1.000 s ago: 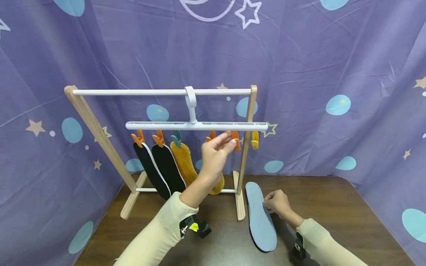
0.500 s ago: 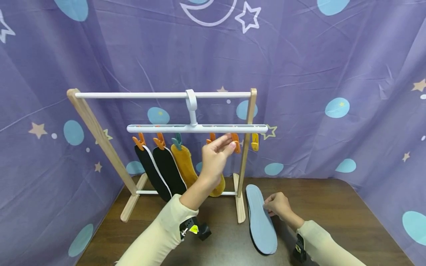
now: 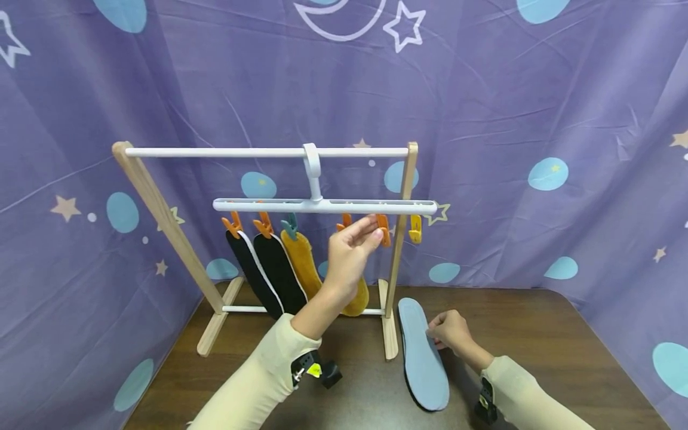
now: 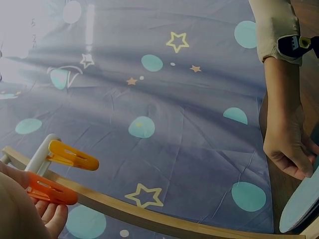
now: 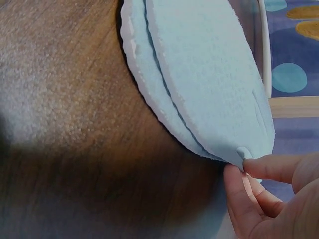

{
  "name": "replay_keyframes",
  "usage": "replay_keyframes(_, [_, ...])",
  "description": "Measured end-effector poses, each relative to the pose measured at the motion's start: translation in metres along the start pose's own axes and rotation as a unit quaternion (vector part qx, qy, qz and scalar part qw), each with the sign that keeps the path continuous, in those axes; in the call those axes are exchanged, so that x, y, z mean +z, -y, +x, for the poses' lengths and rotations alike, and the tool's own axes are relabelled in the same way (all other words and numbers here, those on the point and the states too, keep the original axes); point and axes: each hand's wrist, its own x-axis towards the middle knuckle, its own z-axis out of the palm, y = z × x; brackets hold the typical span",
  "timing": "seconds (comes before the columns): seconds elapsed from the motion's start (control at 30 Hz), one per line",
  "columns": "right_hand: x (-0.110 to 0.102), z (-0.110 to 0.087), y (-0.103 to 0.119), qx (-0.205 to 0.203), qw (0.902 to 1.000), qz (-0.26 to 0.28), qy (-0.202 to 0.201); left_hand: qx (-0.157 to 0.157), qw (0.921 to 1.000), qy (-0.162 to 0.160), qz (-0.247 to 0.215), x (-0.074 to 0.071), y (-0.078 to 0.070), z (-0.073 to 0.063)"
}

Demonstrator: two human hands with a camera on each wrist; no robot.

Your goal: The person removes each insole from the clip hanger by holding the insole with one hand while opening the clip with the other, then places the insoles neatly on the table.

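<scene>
"Head view: report the state of each grip near the hanger [image 3: 322, 206]."

"Left hand [image 3: 346, 254]: thumb and fingers pinch an orange clip [image 3: 383, 231] under the hanger's right half. Right hand [image 3: 451, 331]: thumb and finger pinch the edge of a light-blue insole [image 3: 423, 358], which lies on the bench [image 3: 537, 346], below the hanger's right end."

"Reason for two separate holds?"

"Presumably the left grip steadies or works the clip, since it hangs from the hanger. An edge pinch suits a thin, flat part; a second pale layer shows beneath, so it may also part the two. Whether the clip's mouth is spread cannot be told."

"Insole position relative to the grips?"

"Its edge sits between the right hand's fingertips. It is well apart from the left grip. Black insoles [image 3: 275, 263] hang below the hanger's left half, probably clipped at one end to hang lengthwise."
</scene>
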Motion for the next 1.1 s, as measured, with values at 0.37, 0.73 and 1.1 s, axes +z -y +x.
replay_keyframes(0.37, [-0.0004,-0.0008,0.0023,0.007,1.0000,-0.004,0.004,0.009,0.9999,0.012,-0.003,-0.0026,-0.0009,-0.0028])
replay_keyframes(0.73, [-0.0018,-0.0008,0.0036,-0.001,0.9999,-0.002,0.015,0.017,0.9997,0.018,-0.007,-0.0062,-0.0003,-0.0032])
replay_keyframes(1.1, [-0.0034,-0.0030,0.0035,-0.002,0.9996,-0.020,0.017,0.026,0.9995,0.002,-0.017,-0.0083,-0.0004,-0.0058])
